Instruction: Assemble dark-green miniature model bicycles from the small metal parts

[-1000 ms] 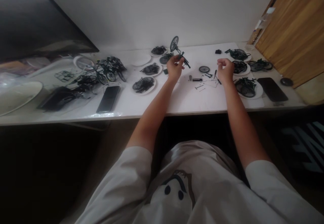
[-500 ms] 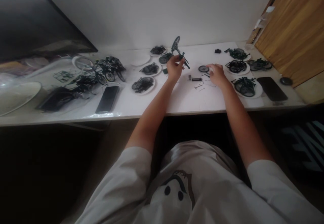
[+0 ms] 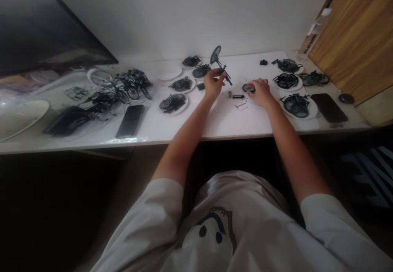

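My left hand (image 3: pixel 214 84) is closed on a dark miniature bicycle frame (image 3: pixel 225 75), raised above the white tabletop. A small spoked wheel (image 3: pixel 215 54) is joined to the frame's upper end. My right hand (image 3: pixel 260 91) has its fingers closed on a loose small wheel (image 3: pixel 246 87), partly covered by the fingertips. Between the hands lie a short black cylinder-like piece (image 3: pixel 238 96), a small T-shaped piece (image 3: pixel 241 105) and some tiny bits too small to name.
Plates of dark bicycle parts stand on both sides, such as one at the left (image 3: pixel 185 107) and one at the right (image 3: pixel 313 110). Assembled miniature bicycles (image 3: pixel 132 84) cluster at the left. Phones (image 3: pixel 130 121) lie on the table, with a wall behind.
My right hand has shifted slightly left, and its fingers have closed over the loose wheel, which now looks tilted. My left hand and the bicycle frame have moved only slightly.
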`<state>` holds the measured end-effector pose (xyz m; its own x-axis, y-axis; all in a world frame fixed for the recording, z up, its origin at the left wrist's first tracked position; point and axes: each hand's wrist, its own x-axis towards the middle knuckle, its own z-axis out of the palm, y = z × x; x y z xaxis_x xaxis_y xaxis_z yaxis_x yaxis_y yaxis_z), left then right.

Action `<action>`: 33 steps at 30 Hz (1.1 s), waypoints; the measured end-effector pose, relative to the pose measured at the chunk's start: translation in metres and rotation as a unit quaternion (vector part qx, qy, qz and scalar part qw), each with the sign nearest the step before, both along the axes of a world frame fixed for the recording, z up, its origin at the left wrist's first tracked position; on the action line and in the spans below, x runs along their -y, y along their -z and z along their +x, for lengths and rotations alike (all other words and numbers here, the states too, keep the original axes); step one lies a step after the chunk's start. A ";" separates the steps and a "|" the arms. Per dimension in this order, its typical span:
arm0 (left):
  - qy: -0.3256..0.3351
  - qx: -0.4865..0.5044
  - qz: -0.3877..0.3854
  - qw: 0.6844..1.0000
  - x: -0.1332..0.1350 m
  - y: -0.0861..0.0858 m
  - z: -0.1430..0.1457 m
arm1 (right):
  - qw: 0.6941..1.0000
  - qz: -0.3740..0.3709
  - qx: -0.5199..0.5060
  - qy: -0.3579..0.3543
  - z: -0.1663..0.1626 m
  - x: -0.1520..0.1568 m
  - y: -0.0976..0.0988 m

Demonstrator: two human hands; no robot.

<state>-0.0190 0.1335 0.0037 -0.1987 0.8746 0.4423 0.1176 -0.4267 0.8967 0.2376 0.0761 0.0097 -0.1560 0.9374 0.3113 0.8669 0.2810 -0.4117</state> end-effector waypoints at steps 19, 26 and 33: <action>0.013 -0.024 0.008 1.000 -0.004 0.010 0.004 | 0.999 -0.004 -0.030 0.028 0.002 -0.004 0.004; 0.018 -0.031 0.021 0.999 0.002 0.004 0.000 | 0.997 0.026 -0.030 0.070 0.008 -0.013 0.012; 0.004 -0.024 0.033 0.999 0.001 -0.014 -0.010 | 0.970 0.156 -0.176 0.066 0.032 -0.032 0.004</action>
